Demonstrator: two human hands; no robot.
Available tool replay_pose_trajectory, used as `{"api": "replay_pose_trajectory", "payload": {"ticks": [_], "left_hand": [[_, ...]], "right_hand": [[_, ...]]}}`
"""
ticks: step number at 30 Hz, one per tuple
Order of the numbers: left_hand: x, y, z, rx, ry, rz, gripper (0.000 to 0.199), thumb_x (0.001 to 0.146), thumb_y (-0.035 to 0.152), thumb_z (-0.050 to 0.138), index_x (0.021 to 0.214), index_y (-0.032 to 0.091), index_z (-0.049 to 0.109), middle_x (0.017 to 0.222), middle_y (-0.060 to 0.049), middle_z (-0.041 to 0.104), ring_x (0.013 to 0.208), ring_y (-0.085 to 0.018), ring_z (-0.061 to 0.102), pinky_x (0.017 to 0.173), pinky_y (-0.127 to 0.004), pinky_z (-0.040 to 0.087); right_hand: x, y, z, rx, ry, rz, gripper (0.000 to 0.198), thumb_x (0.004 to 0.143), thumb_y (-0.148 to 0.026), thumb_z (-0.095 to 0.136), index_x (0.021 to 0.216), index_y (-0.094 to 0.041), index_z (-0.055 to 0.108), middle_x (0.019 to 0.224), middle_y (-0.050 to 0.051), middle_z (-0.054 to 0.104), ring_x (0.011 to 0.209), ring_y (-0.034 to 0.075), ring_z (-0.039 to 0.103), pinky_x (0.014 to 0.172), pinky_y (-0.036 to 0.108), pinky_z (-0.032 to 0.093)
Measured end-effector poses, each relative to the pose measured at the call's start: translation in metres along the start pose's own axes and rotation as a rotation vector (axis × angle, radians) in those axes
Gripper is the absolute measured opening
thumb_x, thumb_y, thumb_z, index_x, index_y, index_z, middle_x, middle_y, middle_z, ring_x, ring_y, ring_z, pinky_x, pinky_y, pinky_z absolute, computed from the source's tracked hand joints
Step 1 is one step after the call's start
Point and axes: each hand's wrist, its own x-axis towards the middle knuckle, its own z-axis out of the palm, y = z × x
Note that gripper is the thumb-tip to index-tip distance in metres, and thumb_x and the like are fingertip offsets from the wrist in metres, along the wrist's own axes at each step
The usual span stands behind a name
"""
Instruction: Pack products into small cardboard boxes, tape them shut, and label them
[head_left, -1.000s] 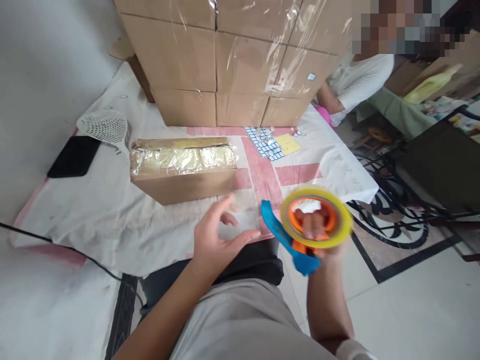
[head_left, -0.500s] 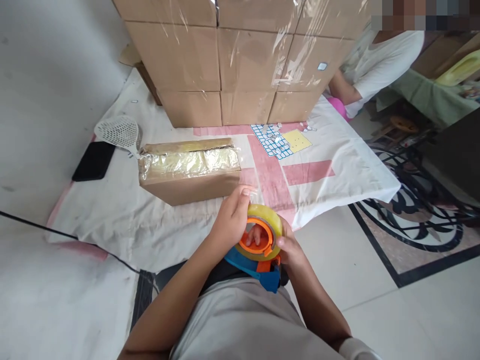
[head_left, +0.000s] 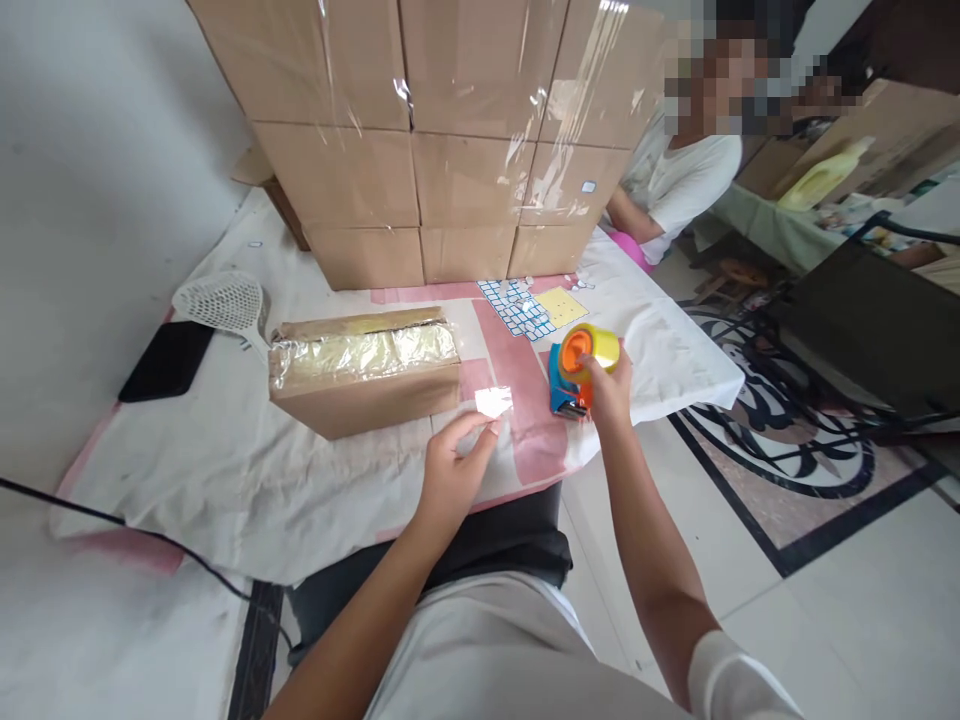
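Between thumb and fingers, my left hand (head_left: 456, 465) pinches a short strip of clear tape (head_left: 493, 402) that catches the light. My right hand (head_left: 611, 390) grips a tape dispenser (head_left: 561, 380), blue and orange with a yellow roll, over the table's right part. The strip and the dispenser are apart. Left of my left hand lies a cardboard box (head_left: 375, 400) on its side, its upper face covered with shiny clear tape and a worn flap edge along the back.
Behind stands a stack of cardboard boxes (head_left: 465, 180) under clear film. A white racket-shaped swatter (head_left: 221, 300) and a black phone-like slab (head_left: 166, 360) lie at left on the cloth-covered table (head_left: 225, 480). A person in a white shirt (head_left: 701, 175) sits at the back right.
My hands have moved apart. The dispenser has gone up and right with my right hand, and my left hand now holds a separate strip of tape. The view has shifted.
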Motion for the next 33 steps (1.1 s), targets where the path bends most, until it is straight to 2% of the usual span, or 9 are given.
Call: {"api": "replay_pose_trajectory", "payload": {"ticks": [2,6,9,12,14,16,18,27,33], "left_hand": [[-0.002,0.0,0.0,-0.034,-0.022,-0.063,0.023,0.09,0.041,0.068,0.096,0.019,0.075,0.082,-0.006,0.075,0.082,-0.021,0.073,0.085,-0.035,0.057],[-0.002,0.0,-0.009,0.003,0.024,-0.057,0.02,0.087,0.037,0.068,0.095,0.02,0.076,0.082,-0.003,0.074,0.081,-0.019,0.069,0.082,-0.031,0.053],[0.0,0.0,-0.02,-0.017,0.035,-0.058,0.021,0.087,0.036,0.067,0.098,0.02,0.076,0.069,0.001,0.066,0.068,-0.015,0.063,0.071,-0.027,0.05],[0.0,0.0,-0.028,-0.054,0.042,-0.074,0.021,0.087,0.036,0.066,0.098,0.019,0.074,0.058,0.005,0.058,0.056,-0.012,0.055,0.061,-0.026,0.046],[-0.002,0.001,-0.031,-0.056,0.029,-0.078,0.022,0.088,0.036,0.066,0.098,0.019,0.074,0.055,0.005,0.056,0.052,-0.011,0.051,0.058,-0.025,0.043],[-0.005,0.003,-0.034,-0.04,0.002,-0.058,0.022,0.088,0.036,0.067,0.101,0.019,0.074,0.055,0.006,0.056,0.052,-0.011,0.051,0.057,-0.025,0.041],[-0.01,0.008,-0.036,-0.017,-0.027,-0.018,0.023,0.089,0.035,0.067,0.104,0.02,0.073,0.057,0.005,0.057,0.055,-0.012,0.055,0.056,-0.024,0.041],[-0.03,0.044,-0.049,-0.066,-0.164,-0.138,0.041,0.087,0.033,0.069,0.126,0.021,0.062,0.058,0.006,0.059,0.058,-0.014,0.059,0.057,-0.023,0.046],[-0.03,0.057,-0.062,0.0,-0.283,-0.186,0.094,0.087,0.029,0.069,0.165,0.031,0.018,0.06,0.008,0.064,0.059,-0.015,0.063,0.059,-0.024,0.049]], "right_hand": [[0.029,0.005,0.009,-0.079,0.004,0.012,0.038,0.075,-0.033,0.069,0.11,-0.019,0.062,0.103,0.006,0.071,0.09,0.02,0.069,0.077,0.031,0.06],[0.057,0.002,0.021,-0.191,-0.016,0.053,0.046,0.075,-0.037,0.071,0.114,-0.016,0.061,0.103,0.01,0.07,0.09,0.024,0.069,0.076,0.035,0.058],[0.049,-0.011,0.024,-0.323,0.062,0.035,0.075,0.065,-0.037,0.082,0.13,-0.011,0.055,0.119,0.019,0.064,0.107,0.032,0.064,0.083,0.042,0.056],[0.007,-0.032,0.03,-0.47,0.183,-0.217,0.082,0.071,-0.046,0.081,0.141,-0.016,0.05,0.134,0.02,0.053,0.119,0.033,0.055,0.092,0.047,0.052],[-0.033,-0.047,0.038,-0.36,-0.033,-0.346,0.053,0.085,-0.05,0.07,0.128,-0.02,0.062,0.122,0.013,0.059,0.104,0.026,0.06,0.087,0.042,0.051],[-0.072,-0.062,0.048,-0.225,-0.455,-0.323,0.032,0.091,-0.048,0.067,0.109,-0.022,0.072,0.108,0.008,0.064,0.092,0.021,0.063,0.081,0.037,0.05],[-0.1,-0.077,0.059,-0.146,-0.681,-0.282,0.02,0.09,-0.042,0.071,0.095,-0.023,0.075,0.098,0.006,0.066,0.088,0.019,0.062,0.078,0.034,0.048],[-0.126,-0.113,0.068,-0.003,-0.708,-0.464,0.006,0.091,-0.022,0.07,0.086,-0.025,0.072,0.091,0.003,0.059,0.086,0.02,0.06,0.081,0.036,0.048],[-0.115,-0.117,0.096,0.056,-0.648,-0.519,0.01,0.089,-0.02,0.07,0.081,-0.025,0.072,0.092,0.002,0.058,0.093,0.02,0.058,0.088,0.037,0.045]]}}
